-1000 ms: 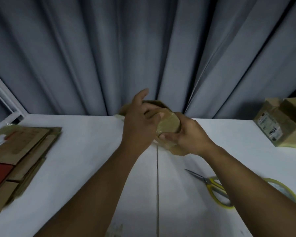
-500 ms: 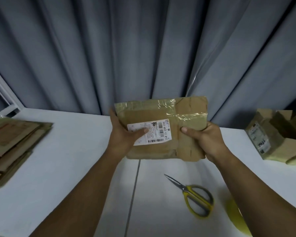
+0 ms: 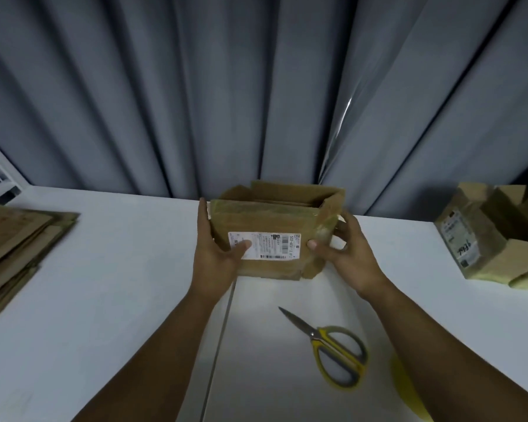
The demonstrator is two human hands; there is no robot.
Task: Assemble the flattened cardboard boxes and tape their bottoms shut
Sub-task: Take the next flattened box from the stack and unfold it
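A small brown cardboard box (image 3: 272, 217) with a white shipping label stands upright on the white table (image 3: 119, 284), its top open toward the curtain. My left hand (image 3: 217, 254) grips its left side, thumb on the label. On the right corner, my right hand (image 3: 345, 254) holds the box, thumb on the front face and fingers around the side. Old clear tape shines along the box's upper edge. A roll of yellow tape (image 3: 406, 388) lies at the lower right, partly hidden by my right forearm.
Yellow-handled scissors (image 3: 333, 351) lie on the table in front of the box. A stack of flattened cardboard boxes (image 3: 16, 251) sits at the left edge. An assembled open box (image 3: 497, 239) stands at the far right. A grey curtain hangs behind the table.
The box was held up with its labelled face toward me; now it has been lowered and turned so it stands on the table with the open top up. Both hands kept their hold.
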